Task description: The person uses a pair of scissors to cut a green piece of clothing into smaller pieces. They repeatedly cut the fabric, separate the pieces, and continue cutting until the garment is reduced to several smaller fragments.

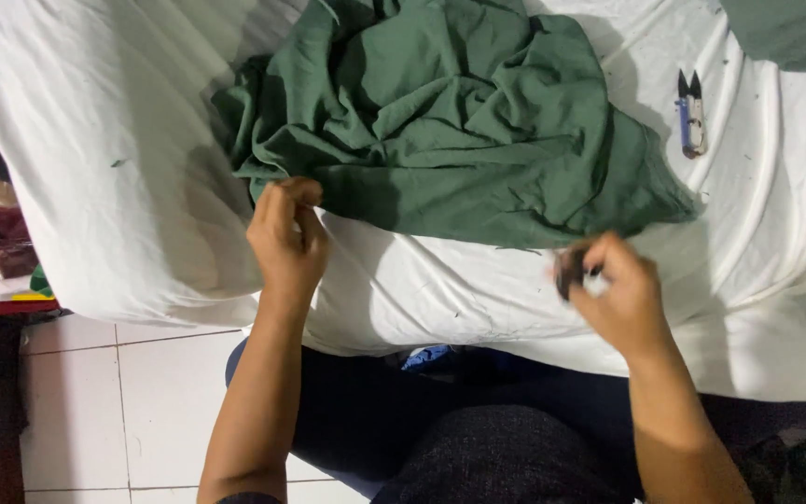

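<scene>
L hand [286,233] curled nearly closed, fingertips pinched at the near edge of the crumpled green garment [450,121]; can't tell if it has cloth or thread. Garment lies bunched on white sheet [123,168], mid-frame. R hand [613,285] closed round a small dark item [569,271], blurry, maybe a thread spool. Thread snips [691,117] lie untouched far right, well apart from both hands. Progress, my guess: early. Garment not spread out, no stitching visible.
</scene>
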